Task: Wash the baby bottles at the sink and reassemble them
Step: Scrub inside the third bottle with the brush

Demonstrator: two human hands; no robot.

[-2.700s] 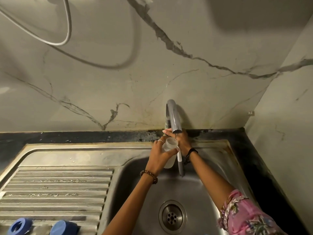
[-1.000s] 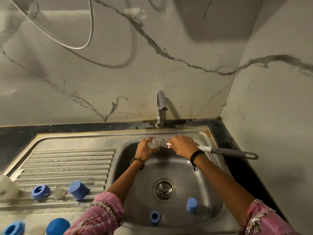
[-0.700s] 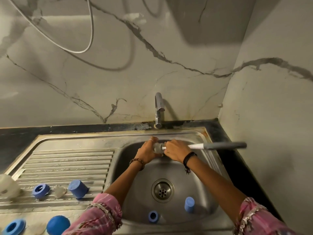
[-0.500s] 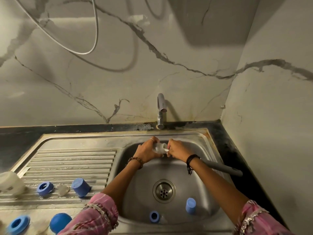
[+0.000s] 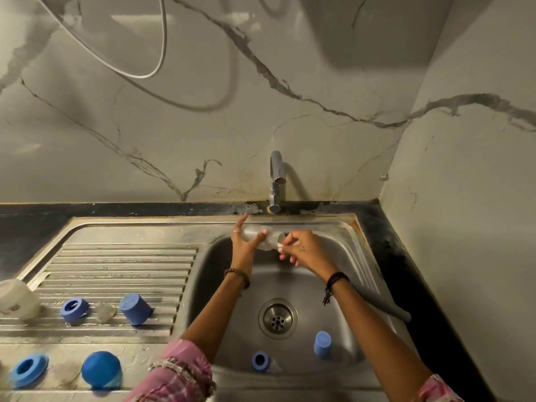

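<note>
Over the back of the sink basin (image 5: 342, 245), my left hand (image 5: 243, 248) grips a clear baby bottle (image 5: 256, 234) lying sideways, with the forefinger pointing up. My right hand (image 5: 304, 250) is at the bottle's mouth and holds a bottle brush. Its grey handle (image 5: 387, 306) runs down to the right behind my forearm, and the brush head is hidden. A blue cap (image 5: 322, 344) and a blue ring (image 5: 259, 362) lie in the basin near the drain (image 5: 278, 318).
The tap (image 5: 275, 181) stands just behind my hands with no water running. On the drainboard (image 5: 116, 265) lie a blue ring (image 5: 74, 310), a clear teat (image 5: 105, 312), a blue cap (image 5: 135, 309) and a white bottle (image 5: 16, 298). Another ring (image 5: 27, 371) and a domed cap (image 5: 101, 369) sit nearer.
The bottle moved from under the tap to lie sideways over the basin. The brush went into its mouth, and the handle swung from pointing right to pointing down-right.
</note>
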